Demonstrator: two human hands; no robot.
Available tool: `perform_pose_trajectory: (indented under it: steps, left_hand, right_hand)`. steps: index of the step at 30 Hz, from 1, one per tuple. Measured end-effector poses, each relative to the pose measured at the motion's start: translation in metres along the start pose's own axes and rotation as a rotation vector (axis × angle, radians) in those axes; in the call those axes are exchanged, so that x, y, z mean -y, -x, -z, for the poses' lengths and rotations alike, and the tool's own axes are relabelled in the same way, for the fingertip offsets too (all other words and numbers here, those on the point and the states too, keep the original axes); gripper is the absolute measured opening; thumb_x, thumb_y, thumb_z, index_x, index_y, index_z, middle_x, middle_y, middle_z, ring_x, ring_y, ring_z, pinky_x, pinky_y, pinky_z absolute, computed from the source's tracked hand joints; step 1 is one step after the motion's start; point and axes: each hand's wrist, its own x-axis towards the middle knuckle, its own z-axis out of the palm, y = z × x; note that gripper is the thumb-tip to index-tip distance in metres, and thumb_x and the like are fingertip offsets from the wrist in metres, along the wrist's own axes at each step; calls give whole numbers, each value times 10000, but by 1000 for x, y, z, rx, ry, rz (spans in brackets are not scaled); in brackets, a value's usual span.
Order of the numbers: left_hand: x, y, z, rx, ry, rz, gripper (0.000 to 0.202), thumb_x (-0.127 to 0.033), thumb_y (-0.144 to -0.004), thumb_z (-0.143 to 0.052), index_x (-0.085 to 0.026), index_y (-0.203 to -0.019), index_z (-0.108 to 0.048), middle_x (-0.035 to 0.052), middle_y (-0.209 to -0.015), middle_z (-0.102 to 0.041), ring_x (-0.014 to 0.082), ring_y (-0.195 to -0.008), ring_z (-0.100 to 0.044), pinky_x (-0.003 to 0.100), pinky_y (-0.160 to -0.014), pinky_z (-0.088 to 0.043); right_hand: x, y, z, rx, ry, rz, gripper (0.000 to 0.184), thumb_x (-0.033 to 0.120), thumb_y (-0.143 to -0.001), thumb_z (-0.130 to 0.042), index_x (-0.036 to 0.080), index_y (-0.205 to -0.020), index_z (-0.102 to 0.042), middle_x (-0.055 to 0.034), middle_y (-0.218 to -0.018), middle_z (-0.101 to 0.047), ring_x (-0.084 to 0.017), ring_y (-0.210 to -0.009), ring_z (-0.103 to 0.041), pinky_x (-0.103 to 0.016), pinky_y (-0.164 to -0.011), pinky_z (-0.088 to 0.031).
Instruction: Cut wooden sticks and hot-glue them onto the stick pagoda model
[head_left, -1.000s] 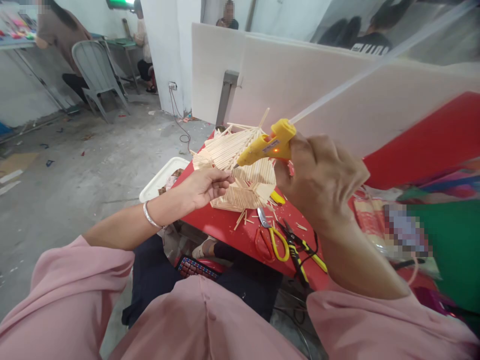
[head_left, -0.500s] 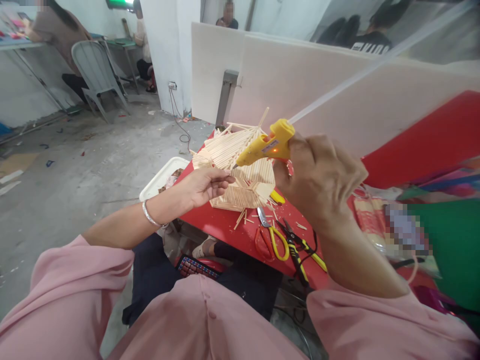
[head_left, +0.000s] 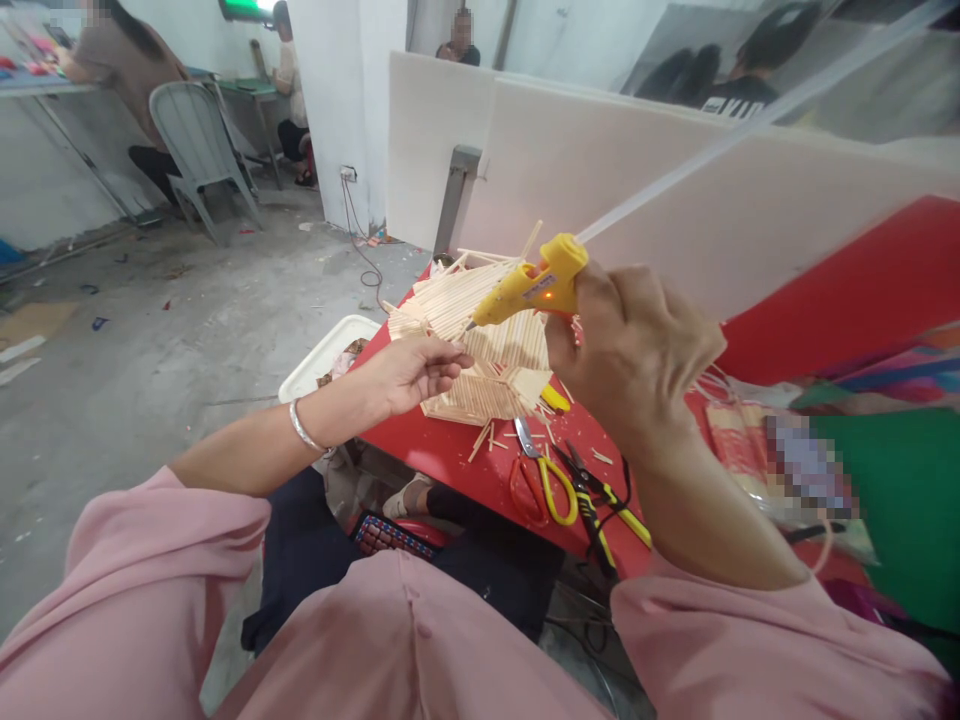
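My right hand [head_left: 637,350] is wrapped round a yellow hot glue gun [head_left: 536,285], whose small orange light is lit. A long translucent glue stick [head_left: 697,150] runs out of its back toward the upper right. The gun's nozzle points down and left, close to the fingertips of my left hand [head_left: 424,370]. Those fingers are pinched together over the model; whatever is between them is too small to make out. Beneath both hands lies a model of thin pale wooden sticks [head_left: 476,395], with slatted panels set at angles. My left hand hides part of it.
On the red table [head_left: 427,455] lie scissors with red and yellow handles [head_left: 555,490], black-and-yellow pliers [head_left: 596,525] and loose stick offcuts [head_left: 480,440]. A white tray [head_left: 296,375] stands left. White boards [head_left: 600,150] lean behind. Other people sit farther back, one near a grey chair [head_left: 199,140].
The glue gun and my right hand have shifted very slightly left. My left hand keeps its pinch at nearly the same spot. The whole view has tilted a little.
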Motion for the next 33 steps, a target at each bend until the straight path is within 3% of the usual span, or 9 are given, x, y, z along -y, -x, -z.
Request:
perform_pose_trajectory:
  steps: [11, 17, 24, 33]
  left_hand:
    - [0, -1, 1, -1, -10, 3, 207, -23, -875, -581, -82, -690, -653, 56, -630, -670, 36, -456, -533, 132, -458, -445]
    - [0, 0, 1, -15, -14, -8, 191, -23, -858, -600, -81, -684, -654, 59, -629, -671, 44, -463, -535, 143, -462, -454]
    - [0, -1, 0, -19, -32, -5, 197, -32, -870, -592, -81, -689, -653, 47, -626, -666, 36, -470, -540, 127, -456, -449]
    - [0, -1, 1, -32, -35, -2, 174, -37, -864, -604, -84, -703, -650, 52, -645, -674, 37, -493, -535, 140, -478, -450]
  right_hand:
    - [2, -4, -1, -86, 83, 52, 419, 334, -924, -445, 216, -1285, -623, -90, -919, -635, -202, -797, -530, -318, -611, -214]
    - [3, -2, 2, -27, 68, 39, 453, 329, -916, -454, 214, -1334, -584, -104, -964, -638, -217, -830, -537, -321, -631, -237]
    - [-1, 0, -1, -112, 91, 71, 414, 336, -937, -433, 210, -1293, -603, -90, -913, -642, -198, -782, -532, -318, -611, -215]
    - [-2, 2, 3, -5, 35, 24, 449, 342, -935, -424, 213, -1346, -553, -123, -989, -633, -244, -852, -558, -327, -625, -281]
